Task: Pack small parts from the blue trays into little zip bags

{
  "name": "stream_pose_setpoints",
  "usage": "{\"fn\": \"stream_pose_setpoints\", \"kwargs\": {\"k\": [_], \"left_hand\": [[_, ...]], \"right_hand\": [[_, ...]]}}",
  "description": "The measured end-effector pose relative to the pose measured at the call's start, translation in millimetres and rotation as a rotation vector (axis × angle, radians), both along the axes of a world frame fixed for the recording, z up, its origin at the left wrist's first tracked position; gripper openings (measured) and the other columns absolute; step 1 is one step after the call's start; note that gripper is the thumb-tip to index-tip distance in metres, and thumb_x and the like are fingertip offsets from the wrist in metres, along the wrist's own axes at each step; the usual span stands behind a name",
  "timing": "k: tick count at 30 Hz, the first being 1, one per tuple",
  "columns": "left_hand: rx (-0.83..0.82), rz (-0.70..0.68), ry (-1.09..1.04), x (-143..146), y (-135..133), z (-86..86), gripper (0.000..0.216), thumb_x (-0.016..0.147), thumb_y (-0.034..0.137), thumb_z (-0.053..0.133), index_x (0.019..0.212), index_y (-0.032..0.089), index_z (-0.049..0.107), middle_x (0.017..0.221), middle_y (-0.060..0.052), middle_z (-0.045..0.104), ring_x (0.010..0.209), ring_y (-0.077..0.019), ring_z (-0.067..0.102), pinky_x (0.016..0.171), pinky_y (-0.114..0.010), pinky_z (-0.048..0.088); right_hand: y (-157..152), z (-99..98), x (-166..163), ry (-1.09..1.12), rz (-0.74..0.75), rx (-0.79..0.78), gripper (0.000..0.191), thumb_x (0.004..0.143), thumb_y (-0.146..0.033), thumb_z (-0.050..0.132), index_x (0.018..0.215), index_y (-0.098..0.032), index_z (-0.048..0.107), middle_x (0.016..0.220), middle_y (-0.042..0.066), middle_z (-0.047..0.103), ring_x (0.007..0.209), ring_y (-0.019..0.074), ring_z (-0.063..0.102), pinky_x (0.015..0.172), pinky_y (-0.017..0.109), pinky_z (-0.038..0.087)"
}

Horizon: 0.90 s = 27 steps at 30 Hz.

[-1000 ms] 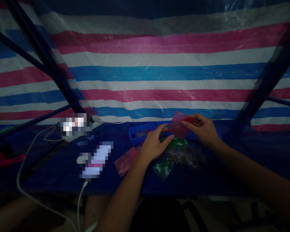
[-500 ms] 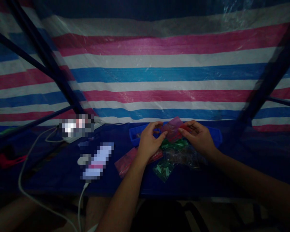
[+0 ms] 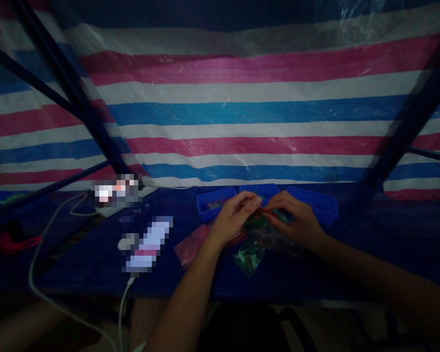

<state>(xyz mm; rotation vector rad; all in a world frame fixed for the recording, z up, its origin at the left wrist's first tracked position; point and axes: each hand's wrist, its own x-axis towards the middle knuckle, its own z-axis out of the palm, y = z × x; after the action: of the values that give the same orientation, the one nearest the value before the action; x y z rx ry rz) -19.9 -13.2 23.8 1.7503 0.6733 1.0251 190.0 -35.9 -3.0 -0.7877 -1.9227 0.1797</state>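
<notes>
My left hand (image 3: 238,215) and my right hand (image 3: 293,215) meet over the table, fingers closed on a small red plastic bag (image 3: 263,209), most of which their fingers hide. Beneath them lie green bags (image 3: 278,216) and clear bags (image 3: 275,239) in a pile. A green-tinted clear bag (image 3: 248,256) with small pale pieces inside rests in front of the pile. Partly under my left forearm are pink bags (image 3: 192,242). Behind my hands stand blue bins: a left one (image 3: 214,198), a middle one (image 3: 258,188) and a right one (image 3: 317,203).
A blurred-out phone (image 3: 150,244) with a white cable lies left on the blue table (image 3: 91,259), by a round pale object (image 3: 127,241). A power strip (image 3: 126,200) sits behind. Blue frame posts and a striped sheet (image 3: 234,112) bound the back. Another person's arm (image 3: 25,325) shows lower left.
My hands have come closer together and slightly lower. The red bag, spread flat and upright before, is now folded or bunched between my fingers. More of the blue bins shows.
</notes>
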Motion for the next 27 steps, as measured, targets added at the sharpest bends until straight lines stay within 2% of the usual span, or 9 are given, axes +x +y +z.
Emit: {"fn": "stream_pose_setpoints", "kwargs": {"k": [2, 5, 7, 9, 12, 14, 19, 24, 27], "left_hand": [[0.008, 0.043, -0.016, -0.6, 2.0, -1.0, 0.032, 0.092, 0.049, 0.068, 0.091, 0.018, 0.063, 0.079, 0.0, 0.062, 0.071, -0.0127, 0.058, 0.066, -0.024, 0.043], [-0.008, 0.064, -0.027, -1.0, 4.3, -3.9, 0.035, 0.084, 0.046, 0.077, 0.083, 0.018, 0.056, 0.077, 0.002, 0.059, 0.066, -0.0102, 0.053, 0.063, -0.022, 0.041], [-0.028, 0.037, -0.061, -1.2, 5.1, -5.6, 0.035, 0.082, 0.043, 0.079, 0.086, 0.018, 0.055, 0.081, 0.002, 0.06, 0.068, -0.0101, 0.054, 0.063, -0.021, 0.042], [-0.048, 0.009, -0.1, -1.8, 5.7, -6.6, 0.034, 0.082, 0.04, 0.079, 0.089, 0.018, 0.055, 0.085, 0.001, 0.061, 0.07, -0.0105, 0.056, 0.065, -0.021, 0.045], [-0.052, 0.027, -0.117, -3.9, 8.4, -7.6, 0.032, 0.083, 0.039, 0.077, 0.098, 0.019, 0.058, 0.091, -0.002, 0.065, 0.075, -0.0128, 0.061, 0.068, -0.024, 0.05], [-0.033, 0.057, -0.117, -5.6, 11.7, -8.7, 0.033, 0.085, 0.038, 0.076, 0.107, 0.019, 0.06, 0.098, -0.004, 0.068, 0.08, -0.0153, 0.065, 0.072, -0.026, 0.053], [0.0, 0.069, -0.089, -7.3, 19.2, -13.9, 0.037, 0.089, 0.032, 0.071, 0.125, 0.021, 0.065, 0.12, -0.01, 0.071, 0.097, -0.0202, 0.07, 0.083, -0.033, 0.058], [0.015, 0.097, 0.069, -7.2, 23.2, -17.8, 0.033, 0.088, 0.036, 0.072, 0.117, 0.02, 0.073, 0.107, -0.01, 0.077, 0.09, -0.0219, 0.072, 0.08, -0.035, 0.059], [0.061, 0.212, 0.042, -18.2, 34.5, -16.7, 0.035, 0.086, 0.035, 0.073, 0.116, 0.018, 0.074, 0.109, -0.01, 0.077, 0.092, -0.0214, 0.073, 0.082, -0.033, 0.058]], "right_hand": [[0.4, 0.0, 2.8, -0.014, 0.056, 0.02, 0.018, 0.087, -0.036, 0.076, 0.104, -0.031, 0.071, 0.101, 0.006, 0.074, 0.103, 0.0305, 0.066, 0.094, 0.051, 0.052], [2.5, -2.2, 5.8, 0.084, 0.078, -0.06, 0.018, 0.097, -0.04, 0.062, 0.109, -0.03, 0.07, 0.114, 0.008, 0.071, 0.116, 0.0307, 0.062, 0.104, 0.053, 0.047], [5.5, -5.2, 5.2, 0.197, 0.058, -0.174, 0.026, 0.099, -0.042, 0.059, 0.12, -0.03, 0.066, 0.128, 0.008, 0.066, 0.121, 0.0297, 0.061, 0.107, 0.052, 0.047], [9.7, -8.6, 2.7, 0.299, 0.088, -0.332, 0.039, 0.094, -0.044, 0.066, 0.131, -0.031, 0.059, 0.137, 0.009, 0.061, 0.123, 0.0283, 0.061, 0.106, 0.049, 0.049], [17.0, -13.2, -1.6, 0.433, 0.193, -0.588, 0.058, 0.087, -0.043, 0.076, 0.138, -0.032, 0.052, 0.132, 0.008, 0.064, 0.116, 0.0252, 0.067, 0.1, 0.045, 0.056], [21.7, -15.6, -2.9, 0.531, 0.216, -0.679, 0.063, 0.083, -0.041, 0.08, 0.138, -0.032, 0.052, 0.124, 0.006, 0.067, 0.106, 0.023, 0.071, 0.094, 0.042, 0.059], [29.2, -19.4, -0.5, 0.661, 0.203, -0.697, 0.068, 0.077, -0.038, 0.086, 0.136, -0.031, 0.054, 0.117, 0.004, 0.069, 0.094, 0.0205, 0.073, 0.084, 0.037, 0.062], [28.4, -16.5, 0.1, 0.654, 0.118, -0.629, 0.063, 0.078, -0.043, 0.084, 0.133, -0.028, 0.056, 0.12, 0.006, 0.07, 0.093, 0.0207, 0.073, 0.082, 0.036, 0.062], [26.9, -15.3, -0.2, 0.608, 0.08, -0.559, 0.057, 0.085, -0.048, 0.077, 0.132, -0.026, 0.054, 0.118, 0.009, 0.068, 0.088, 0.0208, 0.072, 0.072, 0.035, 0.062]]}}
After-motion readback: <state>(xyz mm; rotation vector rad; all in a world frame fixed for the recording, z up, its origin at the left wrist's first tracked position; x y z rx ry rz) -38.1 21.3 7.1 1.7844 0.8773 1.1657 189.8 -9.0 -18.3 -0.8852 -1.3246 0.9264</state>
